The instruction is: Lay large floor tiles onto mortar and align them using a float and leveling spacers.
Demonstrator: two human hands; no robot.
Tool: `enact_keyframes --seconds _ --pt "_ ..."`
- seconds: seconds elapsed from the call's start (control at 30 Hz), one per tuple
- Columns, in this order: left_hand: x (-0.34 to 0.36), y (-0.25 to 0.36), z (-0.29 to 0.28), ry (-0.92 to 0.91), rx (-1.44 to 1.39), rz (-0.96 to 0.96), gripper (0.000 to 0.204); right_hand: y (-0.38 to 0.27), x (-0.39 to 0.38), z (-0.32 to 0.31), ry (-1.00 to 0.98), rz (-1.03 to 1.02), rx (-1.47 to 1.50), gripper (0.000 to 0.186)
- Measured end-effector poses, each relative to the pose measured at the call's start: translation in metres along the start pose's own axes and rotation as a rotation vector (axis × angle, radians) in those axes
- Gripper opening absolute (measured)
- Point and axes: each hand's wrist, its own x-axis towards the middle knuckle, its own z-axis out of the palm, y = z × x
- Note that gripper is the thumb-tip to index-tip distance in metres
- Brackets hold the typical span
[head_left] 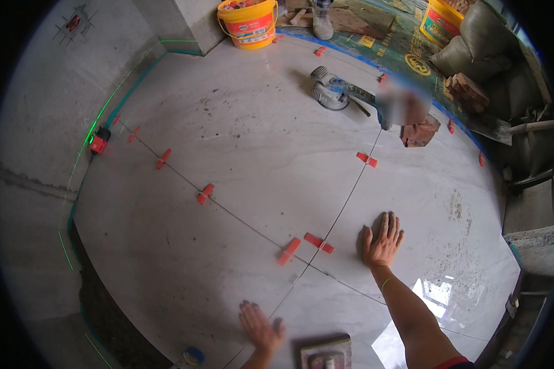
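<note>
Large pale grey floor tiles (240, 147) lie in front of me, smeared with dirt in places. My right hand (384, 241) is flat on the right-hand tile, fingers spread and holding nothing. Lower down, my left hand (261, 327) has its fingers stretched out over the tile left of the joint, also holding nothing. Between the hands, where the joints cross, a red levelling wedge (289, 251) and another red wedge (319, 243) sit in clips. A dark rectangular float (326, 353) rests on the tile to the right of my left hand, cut off by the lower edge.
A blue-grey power tool (341, 92) lies on the far tiles near broken bricks (420, 131). Yellow buckets (249, 27), sacks (483, 34) and a shovel (495, 128) stand beyond. A red-and-black laser level (100, 141) is by the left wall. Another person's boot (322, 23) shows at the top.
</note>
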Motion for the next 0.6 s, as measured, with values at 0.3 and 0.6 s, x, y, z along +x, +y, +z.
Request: enact_keyframes --seconds 0.3,0.6 --pt "0.002 0.006 -0.009 0.159 -0.05 -0.003 0.094 -0.009 0.002 -0.006 0.013 0.001 0.028 0.071" --pt "0.002 0.01 -0.019 0.166 -0.143 -0.009 0.095 -0.022 0.038 -0.029 -0.256 0.132 0.083 0.083"
